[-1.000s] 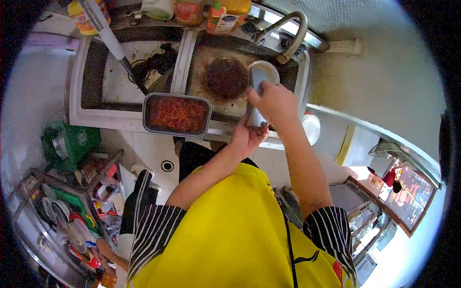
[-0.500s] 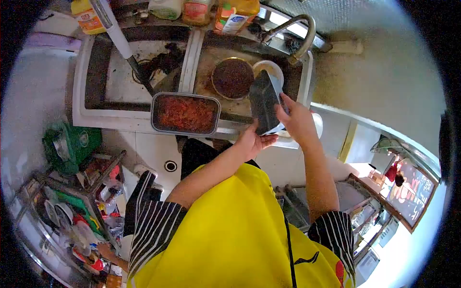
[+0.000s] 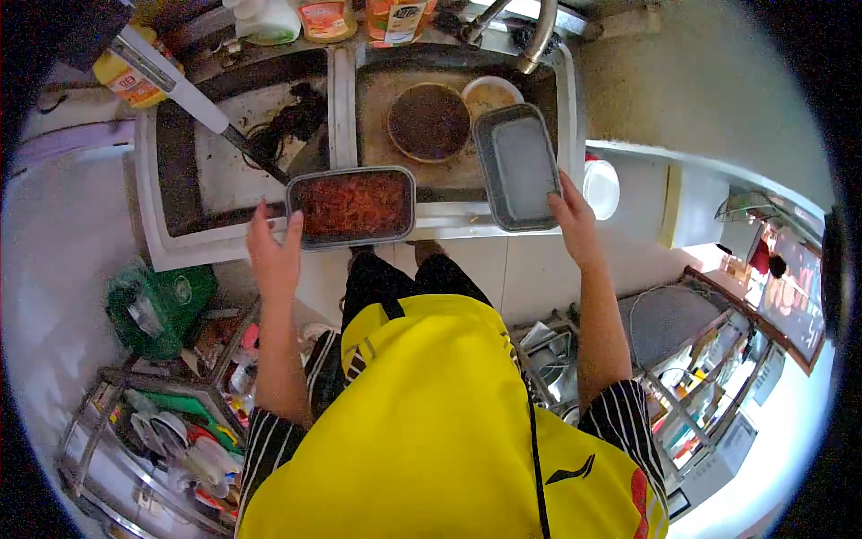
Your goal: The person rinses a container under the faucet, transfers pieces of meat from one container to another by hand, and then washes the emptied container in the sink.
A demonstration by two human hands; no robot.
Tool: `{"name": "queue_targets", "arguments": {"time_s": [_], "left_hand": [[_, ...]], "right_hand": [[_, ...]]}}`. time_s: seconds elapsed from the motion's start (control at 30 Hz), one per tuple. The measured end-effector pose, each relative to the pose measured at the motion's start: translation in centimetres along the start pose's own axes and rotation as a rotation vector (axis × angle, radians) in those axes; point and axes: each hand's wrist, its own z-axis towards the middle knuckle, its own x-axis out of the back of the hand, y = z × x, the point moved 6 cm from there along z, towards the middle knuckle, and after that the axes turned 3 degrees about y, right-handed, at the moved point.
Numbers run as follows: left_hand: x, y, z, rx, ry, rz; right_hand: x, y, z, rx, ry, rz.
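My right hand [image 3: 576,225] grips the right rim of a grey rectangular container [image 3: 519,166], thumb and fingers closed on its edge. The container is tilted over the front right of the sink, its pale inside facing me with no food visible in it. My left hand [image 3: 275,251] is at the left end of another rectangular container [image 3: 352,241], fingers apart. Its thumb overlaps that container's corner; I cannot tell whether it touches. Reddish shredded food [image 3: 350,205] fills this second container, which rests on the sink's front edge.
A round dark-filled vessel [image 3: 429,122] and a white bowl [image 3: 492,92] stand in the right basin below the faucet [image 3: 539,40]. A long white-handled tool [image 3: 180,85] slants over the left basin. Bottles [image 3: 395,20] line the back. A green bag [image 3: 162,305] sits lower left.
My left hand has left the grey container and moved left to the one with red food. The grey container has turned so its inside faces me, held by my right hand alone.
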Motion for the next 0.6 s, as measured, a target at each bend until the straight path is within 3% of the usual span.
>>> {"name": "queue_targets", "arguments": {"time_s": [0.1,0.2,0.3,0.4,0.5,0.6], "left_hand": [[-2.3,-1.4,0.5,0.113,-0.386,-0.148],[-3.5,-2.8,1.9,0.243,-0.567,-0.295],[-5.1,-5.1,3.4,0.128,-0.534,-0.256],[-6.0,-5.5,3.9,0.132,-0.557,-0.101],[-3.7,-1.4,2.7,0.16,-0.506,-0.156],[-4.2,-2.9,2.9,0.166,-0.397,-0.222]], "right_hand": [[-0.1,-0.6,-1.4,0.134,0.105,0.019],[-0.1,-3.5,-3.1,0.121,0.158,-0.199],[-2.1,-9.2,-4.4,0.271,0.26,-0.675],[-4.6,-10.2,-3.4,0.348,0.29,-0.835],[-3.8,-8.7,-2.9,0.206,0.302,-0.488],[-3.7,-5.2,-3.4,0.04,0.226,0.027]]}}
